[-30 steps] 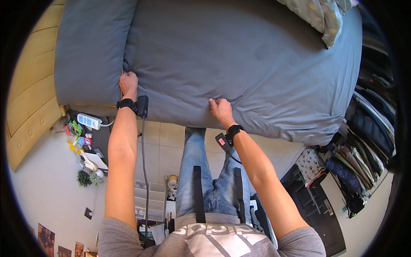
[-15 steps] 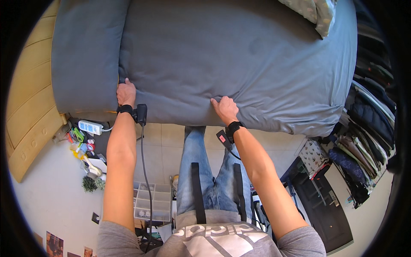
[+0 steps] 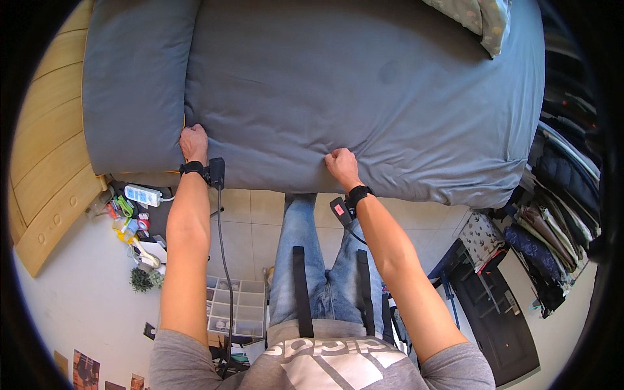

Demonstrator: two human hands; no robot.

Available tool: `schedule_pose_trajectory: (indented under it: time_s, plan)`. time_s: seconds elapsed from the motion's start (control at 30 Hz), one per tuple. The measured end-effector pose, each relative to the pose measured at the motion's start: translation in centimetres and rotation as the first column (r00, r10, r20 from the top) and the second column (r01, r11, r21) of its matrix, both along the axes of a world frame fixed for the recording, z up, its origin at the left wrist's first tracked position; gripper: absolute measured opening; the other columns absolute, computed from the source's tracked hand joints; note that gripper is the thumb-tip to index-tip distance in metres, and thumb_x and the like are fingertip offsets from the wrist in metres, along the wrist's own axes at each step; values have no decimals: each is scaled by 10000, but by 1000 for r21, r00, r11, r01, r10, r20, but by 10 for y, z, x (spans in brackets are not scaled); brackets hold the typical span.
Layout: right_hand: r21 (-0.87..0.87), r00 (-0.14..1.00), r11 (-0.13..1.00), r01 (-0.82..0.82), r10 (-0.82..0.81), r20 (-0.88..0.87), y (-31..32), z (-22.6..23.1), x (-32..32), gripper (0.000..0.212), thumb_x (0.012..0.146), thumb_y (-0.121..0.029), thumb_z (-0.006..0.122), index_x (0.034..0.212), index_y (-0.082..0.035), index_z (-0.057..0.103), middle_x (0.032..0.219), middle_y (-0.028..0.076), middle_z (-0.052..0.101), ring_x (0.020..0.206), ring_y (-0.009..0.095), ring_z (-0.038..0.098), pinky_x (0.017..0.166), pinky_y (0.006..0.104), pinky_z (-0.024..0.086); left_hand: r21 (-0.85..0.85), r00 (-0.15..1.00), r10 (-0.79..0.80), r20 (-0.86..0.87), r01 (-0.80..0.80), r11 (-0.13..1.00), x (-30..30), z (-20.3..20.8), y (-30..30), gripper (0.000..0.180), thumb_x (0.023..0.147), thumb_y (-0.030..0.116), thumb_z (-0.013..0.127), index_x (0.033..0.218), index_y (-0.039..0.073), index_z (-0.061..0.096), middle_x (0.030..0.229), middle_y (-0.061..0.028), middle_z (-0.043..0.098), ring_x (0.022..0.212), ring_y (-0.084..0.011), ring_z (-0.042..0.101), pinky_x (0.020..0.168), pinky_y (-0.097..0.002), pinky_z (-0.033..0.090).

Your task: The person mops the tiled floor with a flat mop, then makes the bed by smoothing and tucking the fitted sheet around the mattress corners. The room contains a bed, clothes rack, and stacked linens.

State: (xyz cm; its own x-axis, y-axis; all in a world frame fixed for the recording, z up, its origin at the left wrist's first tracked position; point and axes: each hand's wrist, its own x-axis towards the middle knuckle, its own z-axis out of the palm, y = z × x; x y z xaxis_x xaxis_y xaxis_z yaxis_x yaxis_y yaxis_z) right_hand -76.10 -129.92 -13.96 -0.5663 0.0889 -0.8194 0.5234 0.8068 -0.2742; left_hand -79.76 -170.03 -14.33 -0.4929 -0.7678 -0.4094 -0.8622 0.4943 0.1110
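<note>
A grey duvet (image 3: 292,78) covers the bed, and a folded grey band with thin yellow piping (image 3: 140,84) lies across its left end. My left hand (image 3: 194,143) is closed on the duvet beside the piped edge of that band. Further right, near the front side of the bed, my right hand (image 3: 342,166) is closed in a fist on the duvet, with creases running out from it. The cloth inside both fists is hidden. Each wrist wears a black strap with a small black box and a cable.
A wooden headboard (image 3: 49,143) stands at the left, near a white power strip (image 3: 143,194) and small items. A patterned pillow (image 3: 484,23) lies at the far right. Hanging clothes (image 3: 559,195) line the right side. A clear compartment box (image 3: 237,305) sits near my legs.
Both hands have closed more tightly, their thumbs now tucked in where they stuck out before. Their places on the duvet are almost the same, while the whole view has shifted slightly.
</note>
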Motion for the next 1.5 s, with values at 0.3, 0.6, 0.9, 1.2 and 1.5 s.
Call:
schedule_pose_trajectory:
  time_s: [0.3, 0.6, 0.9, 1.2, 1.5]
  plan:
    - [-273, 992, 959, 71, -96, -78, -40, 10, -11, 294, 802, -270, 600, 799, 10, 690, 754, 254, 654, 811, 424, 663, 763, 496, 521, -31, 990, 36, -136, -41, 999, 2, -6, 5, 441, 926, 318, 512, 1064, -75, 659, 1088, -342, 637, 1051, -480, 604, 948, -492, 454]
    - [-276, 965, 929, -248, 210, -159, -118, 27, -24, 225, 847, -235, 639, 929, -31, 592, 900, 212, 679, 908, 429, 642, 790, 507, 513, -340, 899, -361, -250, 267, 902, 7, -21, -11, 515, 889, 349, 692, 1171, -72, 597, 1176, -284, 636, 1096, -416, 597, 986, -439, 426]
    - [-276, 954, 915, -294, 264, -141, -82, 27, 9, 168, 860, -180, 610, 915, -24, 581, 885, 204, 678, 890, 430, 635, 782, 512, 504, 94, 945, -55, -323, 90, 991, 7, -43, -34, 181, 930, 192, 648, 928, 34, 561, 797, -129, 623, 761, -248, 584, 747, -356, 457]
    - [-199, 942, 926, -321, 290, -171, -56, 30, 17, 170, 852, -136, 582, 986, -32, 570, 983, 186, 655, 957, 402, 623, 778, 536, 502, -22, 914, -141, -380, 143, 989, 4, -32, -47, 75, 896, 87, 584, 883, 22, 550, 759, -90, 578, 740, -221, 546, 752, -352, 438]
    - [-45, 775, 940, -339, 252, -580, -48, 44, 0, 496, 802, -83, 624, 1284, -56, 510, 1262, 119, 495, 1190, 301, 477, 957, 450, 415, -102, 955, -93, -280, 66, 993, -11, -41, -39, 214, 891, 223, 624, 945, 19, 589, 883, -186, 639, 867, -356, 611, 840, -415, 458]
